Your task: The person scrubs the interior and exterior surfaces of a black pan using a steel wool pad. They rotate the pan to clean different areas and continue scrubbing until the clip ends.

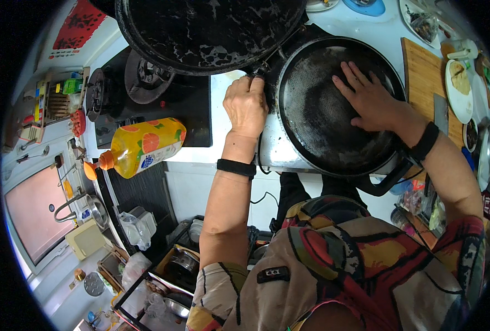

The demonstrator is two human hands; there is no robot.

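Note:
A large round black pan [211,37] with a worn, blotchy surface is at the top, partly cut off by the picture's edge. My left hand [247,103] is closed at its lower rim, around what looks like its dark handle; the fingers' far side is hidden. Right of it lies a second round black pan [311,124], with a scuffed inside and a black loop handle at its lower right. My right hand [363,97] is spread, palm down, over this pan's inside; whether it touches the surface I cannot tell. Both wrists wear black bands.
A gas hob [178,107] lies at left, partly under the upper pan. A yellow pump bottle [151,142] appears near the counter's edge. A wooden cutting board [423,78] with a cleaver [440,111] and a plate of flatbread [460,97] are at right. A black cord hangs below the counter.

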